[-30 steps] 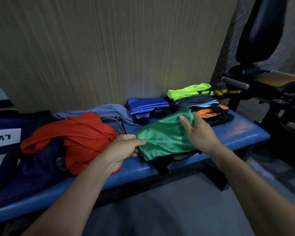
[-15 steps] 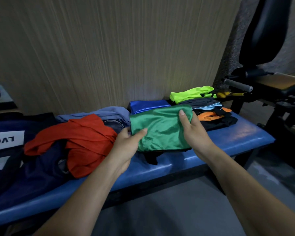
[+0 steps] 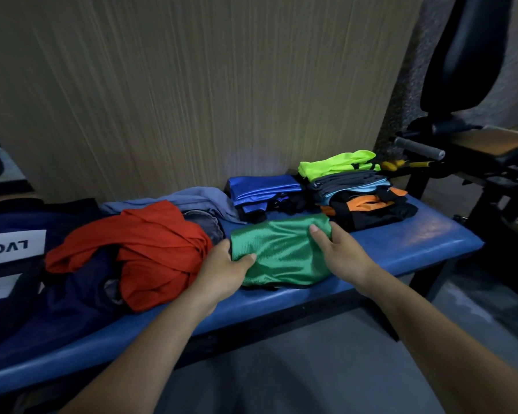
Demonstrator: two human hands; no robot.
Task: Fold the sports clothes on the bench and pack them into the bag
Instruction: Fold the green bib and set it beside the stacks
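Both my hands, left grip (image 3: 222, 268) and right grip (image 3: 338, 252), clutched the folded green shirt (image 3: 281, 252) mid-desk (image 3: 431, 237), folded stack (image 3: 359, 189) sat at the right end, red heap (image 3: 150, 252) unfolded, nothing bagged afaict.

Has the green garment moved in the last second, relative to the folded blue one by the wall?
Yes. The green garment now lies flat on the bench, nearer the front edge and clear of the folded blue garment, which it covered half a second ago.

Shiny green satin sports garment (image 3: 281, 252), folded flat, lies mid padded blue bench (image 3: 425, 243); crumpled red shirt (image 3: 150, 252) just left.
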